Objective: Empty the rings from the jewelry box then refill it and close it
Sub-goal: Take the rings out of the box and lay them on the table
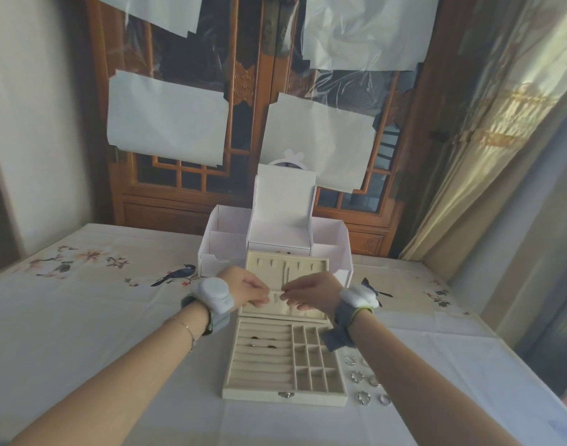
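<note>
Head view: cream jewelry box (285, 358) open, few rings (262, 342) slotted.

Open lid (287, 278) w/ white organizer (275, 233) block rear; box front approx. free.

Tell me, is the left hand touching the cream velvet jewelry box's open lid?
Touching. The head view shows the left hand with fingers curled against the pocket on the cream velvet jewelry box's open lid.
</note>
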A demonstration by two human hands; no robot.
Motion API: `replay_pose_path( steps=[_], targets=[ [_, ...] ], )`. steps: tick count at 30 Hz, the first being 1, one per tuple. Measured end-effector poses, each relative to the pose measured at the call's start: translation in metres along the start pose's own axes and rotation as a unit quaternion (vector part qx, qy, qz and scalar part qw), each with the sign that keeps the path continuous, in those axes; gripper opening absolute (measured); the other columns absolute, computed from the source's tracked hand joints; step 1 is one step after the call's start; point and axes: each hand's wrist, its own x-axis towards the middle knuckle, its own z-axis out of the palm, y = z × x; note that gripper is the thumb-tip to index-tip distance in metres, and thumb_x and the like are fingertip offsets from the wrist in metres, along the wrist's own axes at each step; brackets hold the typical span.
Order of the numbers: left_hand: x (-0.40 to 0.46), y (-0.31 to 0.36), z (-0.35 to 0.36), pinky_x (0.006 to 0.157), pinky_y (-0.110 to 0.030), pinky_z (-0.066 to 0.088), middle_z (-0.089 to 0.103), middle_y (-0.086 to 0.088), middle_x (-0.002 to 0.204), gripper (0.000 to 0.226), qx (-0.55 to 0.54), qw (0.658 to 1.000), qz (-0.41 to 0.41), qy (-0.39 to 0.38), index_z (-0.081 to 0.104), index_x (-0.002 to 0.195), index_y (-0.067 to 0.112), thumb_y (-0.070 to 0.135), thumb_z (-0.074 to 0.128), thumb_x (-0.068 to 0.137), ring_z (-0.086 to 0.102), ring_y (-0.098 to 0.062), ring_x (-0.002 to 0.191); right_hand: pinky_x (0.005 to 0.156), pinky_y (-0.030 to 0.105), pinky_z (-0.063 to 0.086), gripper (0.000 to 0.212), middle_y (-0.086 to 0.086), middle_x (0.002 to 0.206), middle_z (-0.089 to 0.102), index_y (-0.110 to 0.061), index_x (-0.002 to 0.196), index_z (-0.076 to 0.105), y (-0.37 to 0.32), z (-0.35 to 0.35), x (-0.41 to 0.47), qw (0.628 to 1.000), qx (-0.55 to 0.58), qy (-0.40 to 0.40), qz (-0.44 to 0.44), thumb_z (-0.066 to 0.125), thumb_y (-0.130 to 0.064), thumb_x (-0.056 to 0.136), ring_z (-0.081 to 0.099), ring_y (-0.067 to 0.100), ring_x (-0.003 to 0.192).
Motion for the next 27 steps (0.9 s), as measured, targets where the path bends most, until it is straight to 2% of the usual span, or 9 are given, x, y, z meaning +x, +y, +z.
replay_pose_path(
  steps=[3, 6, 10, 15, 20, 25, 27],
  targets=[
    [-0.001, 0.014, -0.007, 0.066, -0.014, 0.047, 0.075, -0.002, 0.083, 0.007, -0.083, 0.996, 0.012, 0.019, 0.071, 0.084, 0.022, 0.016, 0.073, 0.080, 0.071, -0.012, 0.085, 0.075, 0.021, 0.055, 0.013, 0.002, 0.081, 0.074, -0.016, 0.086, 0.074, -0.009, -0.008, -0.001, 0.994, 0.107, 0.012, -0.009, 0.072, -0.005, 0.079, 0.067, 0.012, 0.077],
    [-0.004, 0.029, -0.011, 0.075, -0.020, 0.049, 0.076, -0.004, 0.089, 0.013, -0.165, 0.985, 0.032, 0.039, 0.072, 0.091, 0.018, 0.014, 0.074, 0.078, 0.071, -0.012, 0.090, 0.085, 0.026, 0.050, 0.016, -0.001, 0.089, 0.075, -0.016, 0.093, 0.071, -0.020, -0.016, -0.002, 0.977, 0.212, 0.000, -0.022, 0.066, -0.004, 0.084, 0.066, 0.012, 0.085],
    [-0.011, 0.051, -0.014, 0.080, -0.025, 0.049, 0.076, -0.002, 0.089, 0.017, -0.263, 0.961, 0.068, 0.046, 0.072, 0.092, 0.018, 0.008, 0.074, 0.078, 0.069, -0.017, 0.097, 0.088, 0.026, 0.047, 0.021, -0.003, 0.097, 0.074, -0.017, 0.102, 0.069, -0.041, -0.022, -0.010, 0.956, 0.286, -0.032, -0.060, 0.061, -0.004, 0.087, 0.065, 0.012, 0.093],
    [-0.024, 0.076, -0.017, 0.088, -0.028, 0.049, 0.075, -0.003, 0.098, 0.021, -0.322, 0.937, 0.135, 0.019, 0.070, 0.099, 0.017, 0.003, 0.065, 0.083, 0.068, -0.017, 0.103, 0.100, 0.034, 0.039, 0.024, -0.004, 0.095, 0.075, -0.025, 0.086, 0.076, -0.066, -0.021, -0.024, 0.928, 0.345, -0.061, -0.127, 0.062, -0.007, 0.078, 0.061, 0.018, 0.110],
    [-0.033, 0.092, -0.018, 0.081, -0.025, 0.050, 0.076, -0.002, 0.096, 0.021, -0.371, 0.910, 0.184, 0.024, 0.070, 0.097, 0.016, 0.001, 0.062, 0.084, 0.069, -0.018, 0.102, 0.091, 0.031, 0.044, 0.027, -0.006, 0.089, 0.076, -0.026, 0.080, 0.077, -0.078, -0.025, -0.032, 0.902, 0.384, -0.062, -0.185, 0.059, -0.007, 0.078, 0.068, 0.010, 0.096],
    [-0.039, 0.098, -0.017, 0.083, -0.027, 0.049, 0.076, -0.003, 0.095, 0.021, -0.378, 0.902, 0.205, 0.032, 0.070, 0.096, 0.014, 0.000, 0.062, 0.082, 0.069, -0.020, 0.103, 0.090, 0.031, 0.045, 0.020, -0.005, 0.090, 0.076, -0.026, 0.080, 0.077, -0.082, -0.027, -0.037, 0.896, 0.388, -0.060, -0.209, 0.070, -0.015, 0.065, 0.066, 0.013, 0.101],
    [-0.040, 0.098, -0.017, 0.085, -0.028, 0.049, 0.076, -0.004, 0.096, 0.021, -0.373, 0.904, 0.206, 0.034, 0.070, 0.096, 0.014, 0.001, 0.062, 0.082, 0.069, -0.020, 0.104, 0.088, 0.030, 0.045, 0.020, -0.004, 0.090, 0.075, -0.026, 0.081, 0.077, -0.081, -0.028, -0.038, 0.897, 0.384, -0.059, -0.209, 0.069, -0.014, 0.068, 0.066, 0.014, 0.101]
  ],
)
